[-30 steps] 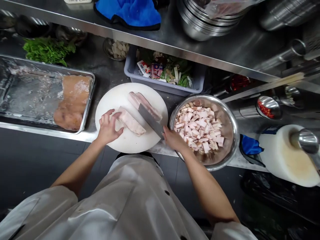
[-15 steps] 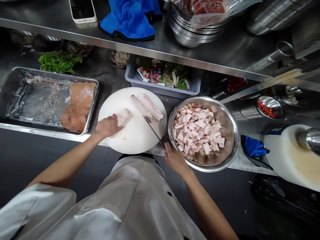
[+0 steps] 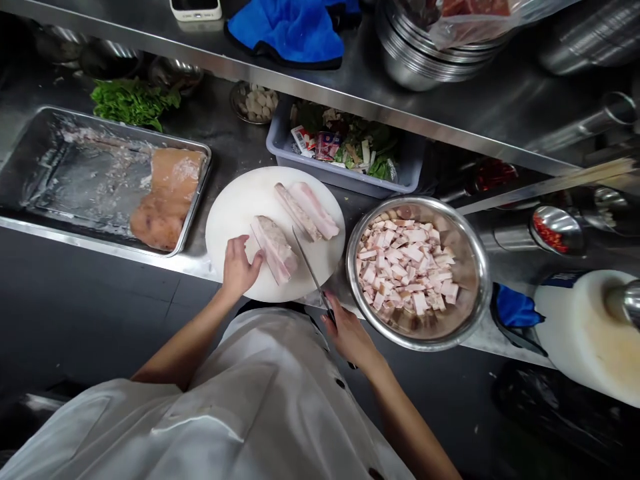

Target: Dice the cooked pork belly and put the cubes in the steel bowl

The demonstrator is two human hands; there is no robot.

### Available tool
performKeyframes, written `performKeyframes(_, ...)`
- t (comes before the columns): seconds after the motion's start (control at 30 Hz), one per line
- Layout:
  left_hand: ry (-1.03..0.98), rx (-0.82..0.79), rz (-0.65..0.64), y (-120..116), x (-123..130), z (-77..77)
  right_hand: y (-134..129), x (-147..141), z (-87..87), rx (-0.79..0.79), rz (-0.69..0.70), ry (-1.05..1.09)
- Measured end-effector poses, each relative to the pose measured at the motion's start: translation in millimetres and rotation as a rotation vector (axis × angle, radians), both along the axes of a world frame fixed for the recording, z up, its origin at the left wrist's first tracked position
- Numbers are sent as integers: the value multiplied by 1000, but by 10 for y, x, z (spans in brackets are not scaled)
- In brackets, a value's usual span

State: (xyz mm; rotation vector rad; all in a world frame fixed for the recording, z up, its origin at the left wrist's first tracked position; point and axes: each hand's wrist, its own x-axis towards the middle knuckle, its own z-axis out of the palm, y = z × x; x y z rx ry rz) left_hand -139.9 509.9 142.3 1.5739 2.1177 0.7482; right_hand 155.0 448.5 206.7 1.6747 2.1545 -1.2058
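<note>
A round white cutting board lies on the steel counter in front of me. My left hand presses on the near end of a slab of pork belly on the board. My right hand grips the handle of a cleaver, whose blade stands on edge just right of that slab. Two cut strips of pork lie at the board's far side. To the right, a steel bowl holds several diced pork pieces.
A steel tray with a large piece of meat sits at the left. Behind the board stand a grey bin of scraps, greens and a small bowl. A blue cloth lies on the upper shelf.
My left hand has pulled the pork slab toward the board's near side and turned it. The cleaver has come off the far strips and now stands beside the slab.
</note>
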Motion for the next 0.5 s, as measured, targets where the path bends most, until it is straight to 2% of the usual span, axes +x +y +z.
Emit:
performKeyframes(0.07,92,133,-121,54,-82,4,-54,13,-20,-18,-39,-70)
performKeyframes(0.13,139,158,-284,117,-125,46,-84,10,-16,-21,-64,-157)
performKeyframes(0.33,115,-29,-991,240,-82,300,-26,-80,32,14,-61,-163)
performKeyframes(0.4,125,-82,-1117,324,-52,321,-12,-98,-4,25,-65,-154)
performKeyframes(0.5,129,-165,-1233,527,50,243,0,-94,-94,29,-90,-148)
